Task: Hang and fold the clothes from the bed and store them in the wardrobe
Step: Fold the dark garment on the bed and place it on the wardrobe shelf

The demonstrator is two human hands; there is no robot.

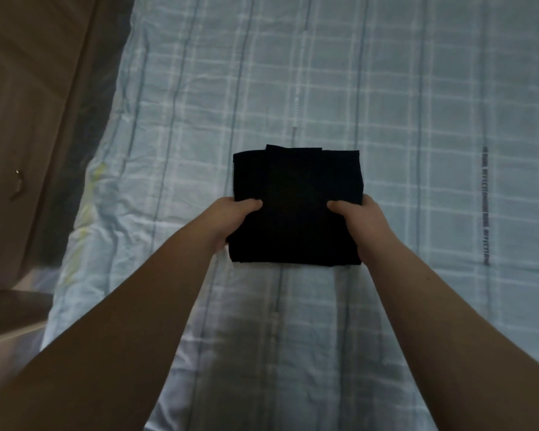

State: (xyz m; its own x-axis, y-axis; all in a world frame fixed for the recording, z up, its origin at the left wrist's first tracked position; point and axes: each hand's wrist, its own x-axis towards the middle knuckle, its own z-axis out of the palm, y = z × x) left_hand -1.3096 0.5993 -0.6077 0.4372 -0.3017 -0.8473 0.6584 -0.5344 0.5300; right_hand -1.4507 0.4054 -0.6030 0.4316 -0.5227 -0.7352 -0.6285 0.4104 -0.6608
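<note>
Dim, bluish light; black folded garment (pixel 296 206) between the hands shows no detail, a soft shadow falls on the bedsheet (pixel 417 104) below the wrists, and edges left of the left hand (pixel 231 219) bend and blur.

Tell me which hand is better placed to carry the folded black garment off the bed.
Neither alone: left hand and right hand each grip a side of the garment, thumbs on top, above the bed. Lift with both.

You have one view only, from the camera on your head. It looks forward and steeply down over your outstretched forearms onto the bed (pixel 386 88), close above it, wide-angled, with a strip of floor (pixel 28 104) along the left edge.
</note>
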